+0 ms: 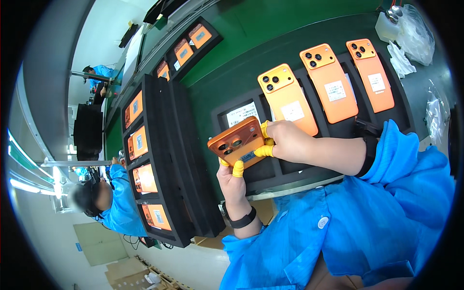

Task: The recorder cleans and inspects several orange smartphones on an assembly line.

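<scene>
Both my hands hold an orange smartphone (249, 141) tilted up, its back with camera lenses and a small label facing me. My left hand (232, 186) grips its lower left edge, and my right hand (289, 140) grips its right edge. Yellow finger cots cover several of my fingertips. Beneath the phone is a black foam tray (278, 162), with a white printed sheet (241, 115) in the compartment behind it. To the right, an orange phone (285, 96), a second phone (328, 84) and a third phone (371, 79) lie back-up in the tray, each bearing a white label.
Stacked black foam trays (166, 183) holding orange phones stand at the left; another phone tray (212, 34) lies farther back. A co-worker in blue (121, 208) sits beyond the stack. At the back right are a dispenser bottle (386, 26), plastic bag (415, 36) and crumpled tissue (401, 60).
</scene>
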`<state>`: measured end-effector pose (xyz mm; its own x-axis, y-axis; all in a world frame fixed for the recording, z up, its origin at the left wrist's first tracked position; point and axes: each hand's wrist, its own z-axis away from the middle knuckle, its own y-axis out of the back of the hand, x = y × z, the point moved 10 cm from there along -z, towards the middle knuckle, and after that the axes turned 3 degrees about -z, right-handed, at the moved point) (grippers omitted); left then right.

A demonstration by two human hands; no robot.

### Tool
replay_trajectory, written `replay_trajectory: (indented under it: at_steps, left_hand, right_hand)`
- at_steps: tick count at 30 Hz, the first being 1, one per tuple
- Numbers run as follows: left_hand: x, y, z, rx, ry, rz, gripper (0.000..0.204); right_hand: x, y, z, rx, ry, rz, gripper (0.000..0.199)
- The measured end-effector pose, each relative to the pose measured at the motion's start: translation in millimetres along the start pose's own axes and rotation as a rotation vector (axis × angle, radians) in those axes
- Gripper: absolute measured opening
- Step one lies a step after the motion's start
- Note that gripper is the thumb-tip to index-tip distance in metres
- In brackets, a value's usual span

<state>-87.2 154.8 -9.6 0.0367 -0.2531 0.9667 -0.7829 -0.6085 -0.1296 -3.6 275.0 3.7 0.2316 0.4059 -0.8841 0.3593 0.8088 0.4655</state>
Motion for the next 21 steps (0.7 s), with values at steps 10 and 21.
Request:
replay_trajectory:
  at_steps: [10, 21]
  left_hand:
    - [-2, 4, 4, -0.033, 0.036, 0.048, 0.028]
    - [-3, 3, 4, -0.039, 0.031, 0.038, 0.029]
  right_hand:
    - [-12, -1, 5, -0.003, 0.087, 0.119, 0.022]
    - [-13, 2, 6, 0.024, 0.105, 0.147, 0.022]
